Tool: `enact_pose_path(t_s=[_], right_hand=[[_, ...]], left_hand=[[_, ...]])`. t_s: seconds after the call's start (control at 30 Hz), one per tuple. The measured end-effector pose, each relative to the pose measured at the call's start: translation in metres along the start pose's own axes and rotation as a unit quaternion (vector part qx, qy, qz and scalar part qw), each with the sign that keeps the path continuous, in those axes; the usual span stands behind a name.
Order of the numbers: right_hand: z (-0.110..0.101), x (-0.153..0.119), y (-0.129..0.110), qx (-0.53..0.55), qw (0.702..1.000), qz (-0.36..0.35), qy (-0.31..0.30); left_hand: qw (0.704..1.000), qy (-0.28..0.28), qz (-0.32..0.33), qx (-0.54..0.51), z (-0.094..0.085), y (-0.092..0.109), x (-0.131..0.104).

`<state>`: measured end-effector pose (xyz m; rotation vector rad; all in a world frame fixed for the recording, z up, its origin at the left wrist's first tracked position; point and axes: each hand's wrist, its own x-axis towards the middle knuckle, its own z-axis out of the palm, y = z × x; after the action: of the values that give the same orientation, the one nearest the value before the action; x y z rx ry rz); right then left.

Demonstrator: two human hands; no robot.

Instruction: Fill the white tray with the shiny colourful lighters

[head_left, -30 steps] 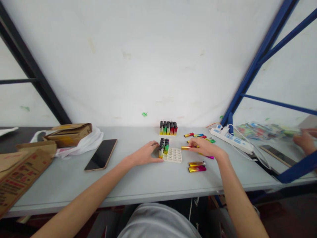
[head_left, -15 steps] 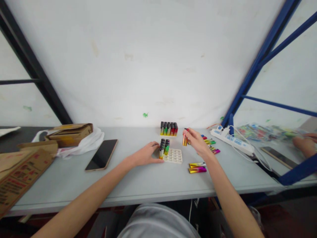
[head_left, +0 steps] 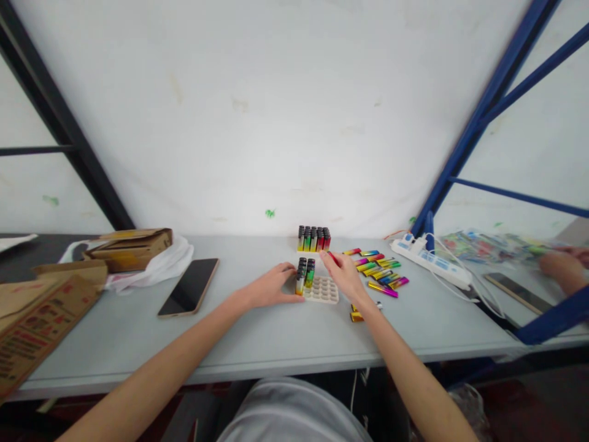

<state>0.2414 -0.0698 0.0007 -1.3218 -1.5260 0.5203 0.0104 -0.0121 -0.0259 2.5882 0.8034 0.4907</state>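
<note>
My left hand rests at the left end of a white tray with round holes, thumb at its front corner and fingers beside the lighters, steadying it. Several black-topped lighters, yellow and green among them, stand upright in its left part; the holes to the right show bare. Above the tray's back right part, my right hand is closed on a lighter, of which only a red bit shows between the fingers. Two lighters lie partly hidden under my right forearm.
Behind stands a filled tray of lighters. Loose coloured lighters lie to the right, before a white power strip. At left are a phone and cardboard boxes. Beyond the blue frame, another person's hand works.
My right hand has moved left with the lighter, from beside the tray to over its back right part. More loose lighters now show at right. My left hand has stayed put.
</note>
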Motion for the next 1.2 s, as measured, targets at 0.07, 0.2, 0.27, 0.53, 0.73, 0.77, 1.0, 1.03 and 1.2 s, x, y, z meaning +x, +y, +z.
enact_pose_path(t_s=[0.07,0.2,0.27,0.53,0.73,0.77,1.0,1.03,1.2], right_hand=[[0.002,-0.002,-0.002,-0.047,0.999,-0.005,0.009],[0.002,-0.004,-0.007,-0.086,0.996,-0.016,0.021],[0.000,-0.004,-0.007,-0.086,0.996,-0.022,0.026],[-0.001,-0.004,-0.003,-0.098,0.994,-0.030,0.034],[-0.010,-0.003,-0.007,-0.117,0.992,-0.044,0.006],[-0.014,-0.003,-0.008,-0.116,0.992,-0.051,-0.026],[-0.038,-0.009,-0.028,-0.164,0.956,-0.143,-0.196],[-0.039,-0.010,-0.031,-0.173,0.951,-0.158,-0.203],[-0.036,-0.010,-0.036,-0.186,0.940,-0.131,-0.256]], left_hand=[[1.000,-0.005,-0.006,-0.003,-0.001,0.002,0.000],[1.000,-0.004,-0.008,-0.004,-0.002,0.003,-0.001],[1.000,-0.001,-0.003,-0.003,-0.002,0.003,-0.001],[1.000,-0.006,-0.010,-0.003,-0.002,0.002,-0.001],[1.000,0.001,-0.006,-0.017,-0.002,0.003,-0.001],[1.000,0.001,-0.004,-0.020,-0.002,0.003,-0.002],[1.000,-0.001,-0.005,-0.014,-0.001,0.002,-0.002],[1.000,-0.002,-0.004,-0.012,-0.001,0.002,-0.002],[1.000,-0.001,0.000,-0.009,-0.001,0.002,-0.002]])
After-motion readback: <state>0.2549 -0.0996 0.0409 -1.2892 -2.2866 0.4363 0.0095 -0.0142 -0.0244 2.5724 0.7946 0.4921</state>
